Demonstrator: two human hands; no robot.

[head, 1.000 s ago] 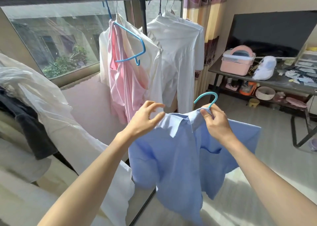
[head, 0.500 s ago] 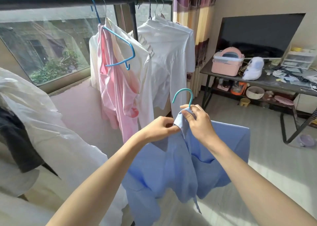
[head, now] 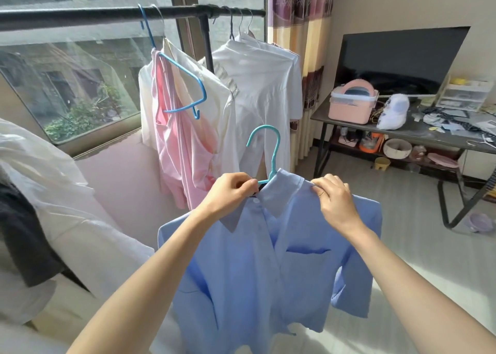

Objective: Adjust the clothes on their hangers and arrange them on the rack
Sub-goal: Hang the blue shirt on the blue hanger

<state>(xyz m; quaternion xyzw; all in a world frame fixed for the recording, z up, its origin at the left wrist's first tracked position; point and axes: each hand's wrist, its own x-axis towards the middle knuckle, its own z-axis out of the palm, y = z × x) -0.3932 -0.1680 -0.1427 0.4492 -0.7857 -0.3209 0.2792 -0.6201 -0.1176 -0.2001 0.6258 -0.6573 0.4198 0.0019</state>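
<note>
A person holds a blue shirt (head: 271, 267) on a teal hanger (head: 269, 156) in mid-air, below and in front of the black rack (head: 107, 15). The left hand (head: 230, 192) pinches the collar beside the hanger's neck; the right hand (head: 334, 198) grips the collar's other side.

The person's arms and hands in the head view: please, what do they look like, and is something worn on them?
Both forearms are bare as far as the picture shows; no sleeve or cuff comes into view. The left hand and the right hand wear no gloves. No watch or bracelet shows at either wrist. No ring can be made out, though the fingers are partly curled out of sight. The nails look short and unpainted.
</note>
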